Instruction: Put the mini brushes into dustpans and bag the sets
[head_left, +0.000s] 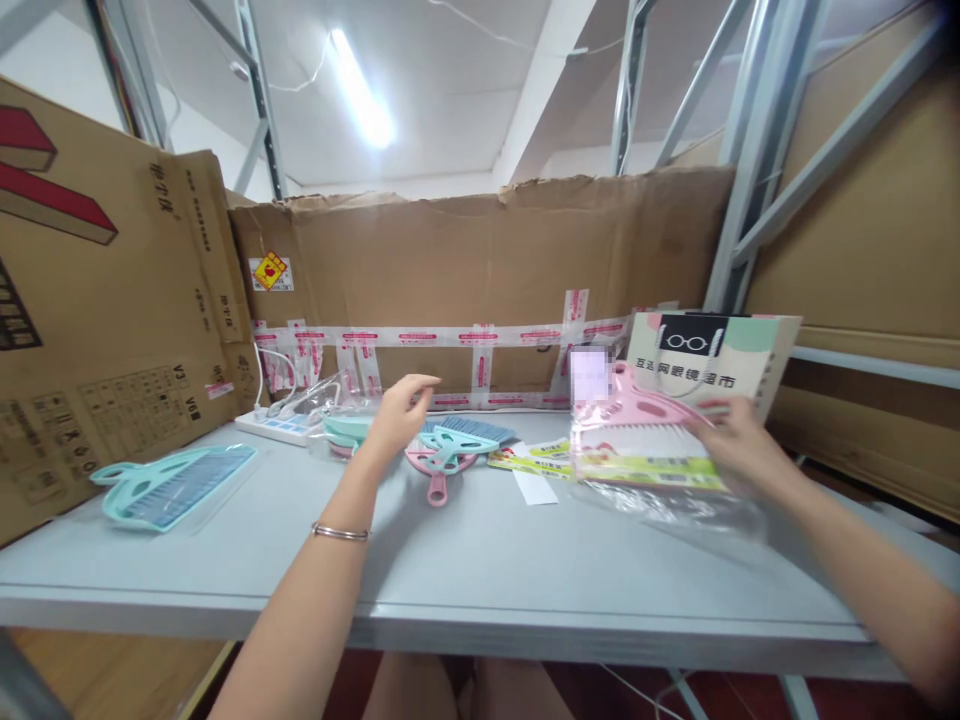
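My right hand point(739, 445) grips the right edge of a pink dustpan and brush set point(637, 405) in a clear plastic bag, raised at the right side of the table. The set has white bristles, and a yellow-green label strip crosses the bag. My left hand point(401, 415) hovers above the middle of the table with bent fingers a little apart and nothing visible in them. Below and right of it lie a blue-green brush point(461, 440) and a pink dustpan point(436, 485), overlapping. A bagged blue-green dustpan and brush set point(176, 487) lies at the left.
Yellow-green label cards point(536, 460) and a white paper slip point(536, 488) lie mid-table. Behind stand a taped cardboard sheet point(465, 260), a paper bag point(750, 350) and a white power strip point(274, 428). A large carton point(150, 300) borders the left; metal shelf posts point(739, 200) rise at right.
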